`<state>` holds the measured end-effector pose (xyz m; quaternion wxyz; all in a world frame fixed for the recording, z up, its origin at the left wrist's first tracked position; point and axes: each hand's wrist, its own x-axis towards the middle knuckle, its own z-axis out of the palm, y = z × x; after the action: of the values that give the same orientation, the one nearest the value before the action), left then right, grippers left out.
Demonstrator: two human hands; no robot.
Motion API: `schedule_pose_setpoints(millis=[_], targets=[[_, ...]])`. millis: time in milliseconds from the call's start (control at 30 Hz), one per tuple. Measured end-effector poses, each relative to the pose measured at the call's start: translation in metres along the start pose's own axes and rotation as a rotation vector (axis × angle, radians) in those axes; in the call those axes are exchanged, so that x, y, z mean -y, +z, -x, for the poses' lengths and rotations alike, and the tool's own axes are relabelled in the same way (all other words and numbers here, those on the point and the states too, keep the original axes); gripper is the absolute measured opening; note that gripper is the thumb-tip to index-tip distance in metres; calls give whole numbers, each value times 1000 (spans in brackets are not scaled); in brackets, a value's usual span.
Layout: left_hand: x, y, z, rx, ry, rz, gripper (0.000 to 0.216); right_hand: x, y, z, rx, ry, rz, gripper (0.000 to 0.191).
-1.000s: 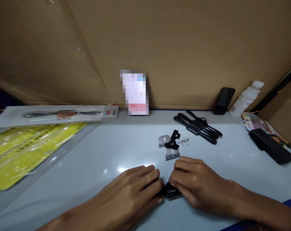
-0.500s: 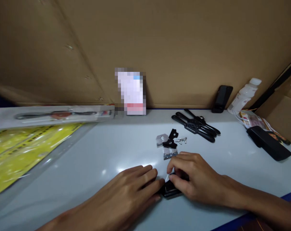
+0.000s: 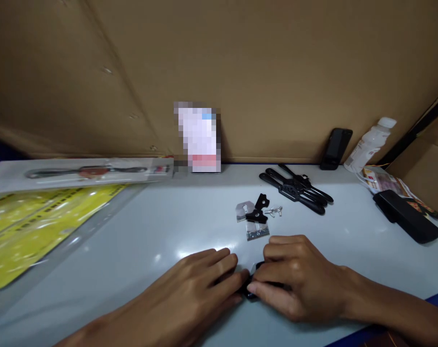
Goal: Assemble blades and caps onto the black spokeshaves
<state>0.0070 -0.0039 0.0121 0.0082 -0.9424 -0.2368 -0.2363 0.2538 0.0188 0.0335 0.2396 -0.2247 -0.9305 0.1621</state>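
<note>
Both my hands rest on the white table (image 3: 161, 231) near its front edge, closed together on a small black part (image 3: 248, 291) that is mostly hidden under the fingers. My left hand (image 3: 200, 284) pinches it from the left, and my right hand (image 3: 294, 279) covers it from the right. Just beyond my right hand lie small loose pieces: a metal plate (image 3: 243, 210), a black bracket (image 3: 258, 212), a wing screw (image 3: 274, 210) and a small clear bag of hardware (image 3: 257, 232).
Several black handled tools (image 3: 296, 189) lie further back. A phone (image 3: 335, 148) and a white bottle (image 3: 370, 144) lean on the cardboard wall. A black case (image 3: 407, 216) sits at right. Yellow packaging (image 3: 41, 226) and a blister-packed tool (image 3: 81, 172) fill the left.
My right hand has slid down over the black part and closed more tightly on it, hiding most of it. My left hand has hardly moved.
</note>
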Motion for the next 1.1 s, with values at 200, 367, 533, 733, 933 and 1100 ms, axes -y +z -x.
schedule_pose_setpoints(millis=[200, 367, 533, 733, 933, 1100], targets=[[-1, 0, 0, 7, 4, 2, 29, -3, -2, 1, 7, 9, 142, 34], [1, 0, 0, 18, 2, 3, 33, -1, 0, 1, 30, -15, 129, 33], [1, 1, 1, 13, -1, 2, 29, 0, 2, 2, 29, -7, 186, 33], [-1, 0, 0, 14, -14, 7, 27, -1, 0, 2, 10, 1, 230, 35], [0, 1, 2, 9, -6, 25, 26, 0, 1, 2, 12, -34, 212, 37], [1, -1, 0, 6, -1, 20, 31, 4, -2, 1, -32, -10, -29, 38]])
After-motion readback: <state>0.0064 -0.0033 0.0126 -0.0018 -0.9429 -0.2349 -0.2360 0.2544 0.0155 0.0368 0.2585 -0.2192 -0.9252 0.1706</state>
